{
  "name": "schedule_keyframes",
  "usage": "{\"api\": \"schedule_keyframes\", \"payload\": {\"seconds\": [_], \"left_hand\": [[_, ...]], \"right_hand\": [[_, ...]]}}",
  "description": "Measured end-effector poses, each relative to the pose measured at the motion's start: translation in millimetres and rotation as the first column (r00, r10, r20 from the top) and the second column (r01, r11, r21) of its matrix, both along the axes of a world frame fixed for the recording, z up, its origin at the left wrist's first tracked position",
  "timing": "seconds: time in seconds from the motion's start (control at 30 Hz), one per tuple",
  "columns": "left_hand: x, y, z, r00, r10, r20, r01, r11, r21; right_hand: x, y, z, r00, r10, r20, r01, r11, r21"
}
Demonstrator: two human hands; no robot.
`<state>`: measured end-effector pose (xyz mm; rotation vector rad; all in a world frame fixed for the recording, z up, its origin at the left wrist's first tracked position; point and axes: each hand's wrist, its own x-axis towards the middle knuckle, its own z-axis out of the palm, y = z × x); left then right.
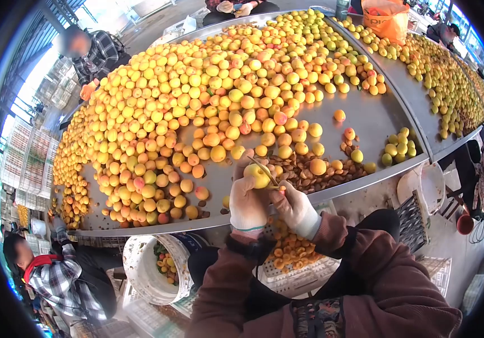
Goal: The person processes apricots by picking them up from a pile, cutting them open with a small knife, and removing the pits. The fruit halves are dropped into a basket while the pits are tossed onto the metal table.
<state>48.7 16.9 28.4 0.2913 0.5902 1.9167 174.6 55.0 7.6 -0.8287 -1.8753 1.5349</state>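
Silver sheet metal ran right across the view, a broad raised-edge table, and what a load it carried: a sprawling heap of round yellow-and-orange fruit! Below the near edge, out to the left, sat a big white plastic bucket, with a small batch of yellow, red and green pieces gathered inside. Under the hands came a white slotted plastic crate, well stocked with orange fruit halves, many of them hollow in the middle. Over on the far side stood a bright orange bag, its contents hard to make out. A brown spread of flat pits lay on the metal, just right of the hands.

And in close: the white-gloved left hand had its fingers curled round one smooth, round yellow fruit. The white-gloved right hand pinched a thin brown tool, blade or stick, impossible to say. The fruit lay up and left of that pinch, nestled in the nearer left hand, the tool's long axis slanting up-left across it; whether it bit the skin, nobody could tell.
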Motion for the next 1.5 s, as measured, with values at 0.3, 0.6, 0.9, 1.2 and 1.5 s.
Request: {"api": "schedule_keyframes", "payload": {"seconds": [0.3, 0.6, 0.9, 1.2, 1.5], "left_hand": [[7, 4, 15, 0.998, 0.045, 0.034, -0.045, 0.999, 0.011], [9, 15, 10, 0.923, 0.045, -0.383, -0.095, 0.989, -0.113], [4, 11, -3, 0.966, 0.060, -0.253, -0.119, 0.968, -0.222], [10, -3, 24, 0.453, -0.132, -0.882, -0.315, 0.902, -0.296], [-2, 9, 12, 0.912, -0.034, -0.410, -0.081, 0.963, -0.258]], "right_hand": [[2, -4, 2, 1.000, -0.012, -0.003, 0.012, 1.000, -0.001], [-1, 11, 0, 0.996, -0.075, -0.043, 0.075, 0.997, 0.014], [-4, 14, -6, 0.980, -0.052, 0.190, 0.021, 0.987, 0.159], [1, 20, 3, 0.943, -0.030, 0.330, -0.083, 0.943, 0.324], [1, 21, 6, 0.999, 0.032, 0.034, -0.032, 0.999, 0.000]]}}
